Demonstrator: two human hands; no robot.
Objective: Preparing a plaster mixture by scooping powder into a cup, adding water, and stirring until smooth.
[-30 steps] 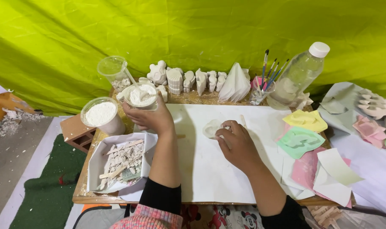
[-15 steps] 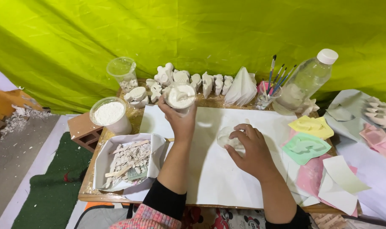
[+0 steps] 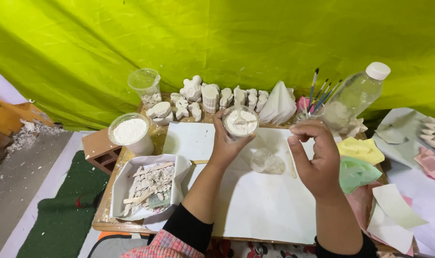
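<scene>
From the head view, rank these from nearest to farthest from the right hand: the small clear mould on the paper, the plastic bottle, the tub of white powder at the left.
1. Small clear mould: just left of the right hand, on the white paper.
2. Plastic bottle: behind, up to the right.
3. Tub of white powder: far left, beyond the left hand.

backdrop (image 3: 227,38): lime green | sheet (image 3: 265,205): white | mat (image 3: 59,215): dark green | cuff (image 3: 165,246): pink plaid

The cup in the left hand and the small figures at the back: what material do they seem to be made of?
The cup in the left hand looks like thin clear plastic, glossy, holding matte white powder or paste. The small figures look like cast plaster: chalky, unpainted white with a dull finish.
</scene>
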